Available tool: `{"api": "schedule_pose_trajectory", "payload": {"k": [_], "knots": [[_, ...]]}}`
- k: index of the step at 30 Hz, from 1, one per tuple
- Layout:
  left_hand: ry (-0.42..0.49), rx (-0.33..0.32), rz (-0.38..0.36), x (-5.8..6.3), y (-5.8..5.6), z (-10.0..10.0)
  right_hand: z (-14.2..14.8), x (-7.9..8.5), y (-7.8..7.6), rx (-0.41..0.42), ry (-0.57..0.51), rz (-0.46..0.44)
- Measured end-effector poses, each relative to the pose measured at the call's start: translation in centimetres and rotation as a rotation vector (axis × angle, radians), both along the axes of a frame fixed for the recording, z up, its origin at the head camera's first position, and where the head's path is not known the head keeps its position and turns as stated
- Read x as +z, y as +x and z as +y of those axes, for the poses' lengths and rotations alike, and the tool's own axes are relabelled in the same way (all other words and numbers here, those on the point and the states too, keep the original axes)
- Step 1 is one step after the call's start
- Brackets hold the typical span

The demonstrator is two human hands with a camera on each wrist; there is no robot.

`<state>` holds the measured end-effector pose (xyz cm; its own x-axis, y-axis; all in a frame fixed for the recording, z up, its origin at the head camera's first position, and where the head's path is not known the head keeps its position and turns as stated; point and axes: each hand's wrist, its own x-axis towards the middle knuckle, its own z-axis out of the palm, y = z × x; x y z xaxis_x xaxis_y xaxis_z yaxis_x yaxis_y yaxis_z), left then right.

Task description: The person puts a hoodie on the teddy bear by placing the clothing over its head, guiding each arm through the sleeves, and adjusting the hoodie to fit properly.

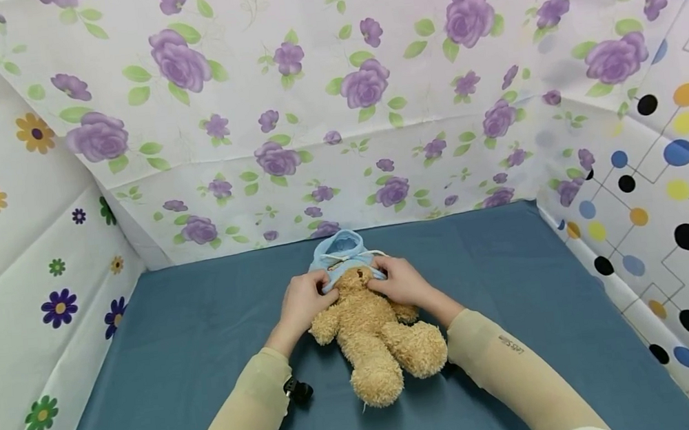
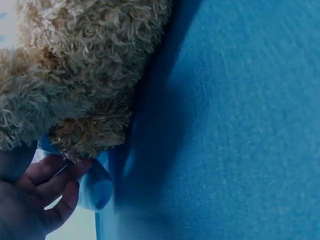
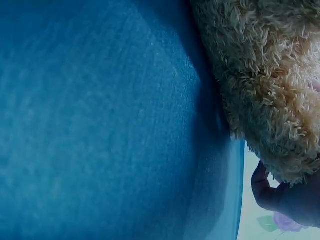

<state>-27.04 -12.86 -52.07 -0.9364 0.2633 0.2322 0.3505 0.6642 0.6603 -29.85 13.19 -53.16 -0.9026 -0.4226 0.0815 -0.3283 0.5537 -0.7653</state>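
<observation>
A tan plush teddy bear (image 1: 363,317) lies on its back, legs toward me. A light blue garment (image 1: 340,248) with a white cord covers the top of its head; the nose and muzzle show below the lower edge. My left hand (image 1: 306,302) pinches that edge at the left side of the head, and my right hand (image 1: 405,282) pinches it at the right. In the left wrist view, blue cloth (image 2: 95,189) hangs by the fingers, below the bear's fur (image 2: 100,45). The right wrist view shows curled fingers partly behind the fur (image 3: 270,90).
A dark blue cloth (image 1: 219,338) covers the table. Behind it hangs a white sheet with purple roses (image 1: 277,158); flower-patterned (image 1: 59,307) and dotted sheets (image 1: 688,236) stand at left and right. A small black device (image 1: 299,389) is strapped at the left forearm.
</observation>
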Motion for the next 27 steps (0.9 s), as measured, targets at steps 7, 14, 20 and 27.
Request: {"api": "schedule_pose_trajectory", "payload": {"k": [7, 14, 20, 27], "knots": [[-0.024, -0.017, 0.055, -0.1, 0.2, 0.0, -0.6, 0.1, 0.2, 0.021, -0.003, 0.084], [0.009, -0.055, 0.0, -0.8, 0.4, -0.8, 0.6, -0.6, -0.4, 0.114, -0.032, 0.097], [0.067, -0.158, -0.128, -1.3, 0.6, -1.7, 3.5, -1.1, -1.2, 0.216, 0.025, 0.126], [0.037, -0.203, 0.056, -3.1, -0.4, -1.7, 3.5, -1.0, -1.7, 0.186, 0.215, 0.316]]}}
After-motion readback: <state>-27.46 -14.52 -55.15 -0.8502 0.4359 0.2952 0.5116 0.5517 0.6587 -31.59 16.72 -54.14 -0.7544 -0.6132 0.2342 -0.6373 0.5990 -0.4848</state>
